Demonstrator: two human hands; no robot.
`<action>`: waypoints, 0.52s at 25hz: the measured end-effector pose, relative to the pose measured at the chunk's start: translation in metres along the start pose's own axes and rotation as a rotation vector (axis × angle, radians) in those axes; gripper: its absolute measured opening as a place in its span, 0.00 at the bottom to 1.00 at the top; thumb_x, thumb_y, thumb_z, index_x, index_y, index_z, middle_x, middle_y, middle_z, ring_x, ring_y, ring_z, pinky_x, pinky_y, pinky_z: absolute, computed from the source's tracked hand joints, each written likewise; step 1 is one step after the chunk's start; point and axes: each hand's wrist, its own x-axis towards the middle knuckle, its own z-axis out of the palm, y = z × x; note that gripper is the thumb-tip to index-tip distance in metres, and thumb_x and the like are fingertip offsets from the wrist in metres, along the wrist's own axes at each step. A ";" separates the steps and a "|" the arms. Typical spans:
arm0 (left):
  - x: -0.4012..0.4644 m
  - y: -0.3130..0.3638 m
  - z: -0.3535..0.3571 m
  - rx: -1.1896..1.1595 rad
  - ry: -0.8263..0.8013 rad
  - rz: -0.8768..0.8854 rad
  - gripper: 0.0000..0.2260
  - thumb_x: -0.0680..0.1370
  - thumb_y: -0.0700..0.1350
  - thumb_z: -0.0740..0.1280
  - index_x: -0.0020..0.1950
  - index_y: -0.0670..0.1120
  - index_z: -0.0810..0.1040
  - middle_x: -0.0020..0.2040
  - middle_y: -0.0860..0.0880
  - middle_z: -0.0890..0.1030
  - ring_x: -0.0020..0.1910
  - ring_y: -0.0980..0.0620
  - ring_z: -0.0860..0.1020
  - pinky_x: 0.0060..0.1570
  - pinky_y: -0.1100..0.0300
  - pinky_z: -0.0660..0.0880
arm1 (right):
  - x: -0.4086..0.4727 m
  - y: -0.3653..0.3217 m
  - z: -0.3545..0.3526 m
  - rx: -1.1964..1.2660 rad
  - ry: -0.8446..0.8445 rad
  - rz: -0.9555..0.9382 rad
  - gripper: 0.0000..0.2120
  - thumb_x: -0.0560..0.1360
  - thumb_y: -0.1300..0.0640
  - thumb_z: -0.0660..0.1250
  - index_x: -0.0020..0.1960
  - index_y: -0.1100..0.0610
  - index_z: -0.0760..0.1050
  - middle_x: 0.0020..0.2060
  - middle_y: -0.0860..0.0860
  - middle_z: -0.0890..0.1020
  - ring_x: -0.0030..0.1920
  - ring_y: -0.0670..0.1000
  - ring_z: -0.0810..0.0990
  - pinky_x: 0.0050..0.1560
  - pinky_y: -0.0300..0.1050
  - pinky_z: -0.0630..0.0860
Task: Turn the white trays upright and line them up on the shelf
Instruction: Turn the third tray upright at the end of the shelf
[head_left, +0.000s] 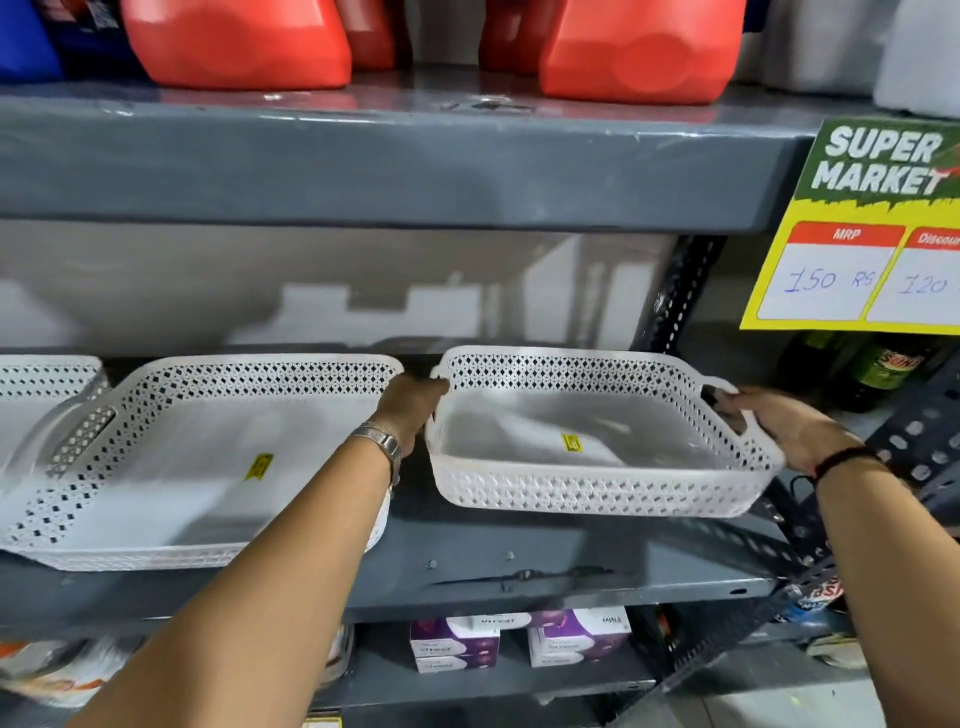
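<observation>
- Grey metal shelf (519, 551) w/ perforated uprights; store aisle, red jugs (239, 41) at 12 on upper tier.
- Right tray (597, 488) upright at 3, gripped at both handles: left hand (413, 410) fingers curled on near-left rim, right hand (779, 423) clamped on right handle.
- Middle tray (197, 467) upright at 9, third tray (41, 384) seen at far 9.
- Yellow price sign (862, 234) at 2; purple boxes (519, 642) at 6 below.
</observation>
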 end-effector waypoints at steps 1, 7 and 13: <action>-0.005 -0.001 -0.001 0.047 -0.047 -0.025 0.16 0.77 0.42 0.62 0.59 0.33 0.75 0.54 0.39 0.79 0.56 0.42 0.76 0.53 0.53 0.72 | 0.003 0.006 0.000 -0.088 0.027 -0.016 0.05 0.74 0.61 0.64 0.43 0.63 0.75 0.21 0.53 0.81 0.20 0.49 0.78 0.23 0.41 0.77; -0.021 -0.009 0.001 0.266 -0.167 -0.053 0.09 0.79 0.44 0.60 0.56 0.42 0.70 0.43 0.46 0.71 0.48 0.46 0.70 0.51 0.56 0.67 | 0.010 0.033 0.007 -0.438 0.180 -0.075 0.12 0.76 0.62 0.62 0.58 0.62 0.74 0.42 0.62 0.78 0.42 0.58 0.76 0.44 0.51 0.74; -0.023 -0.008 0.002 0.579 -0.185 0.039 0.16 0.78 0.47 0.59 0.60 0.38 0.74 0.59 0.30 0.75 0.60 0.38 0.75 0.50 0.54 0.74 | 0.011 0.033 0.022 -0.406 0.265 -0.028 0.20 0.79 0.65 0.56 0.70 0.58 0.65 0.51 0.57 0.78 0.43 0.55 0.77 0.45 0.51 0.74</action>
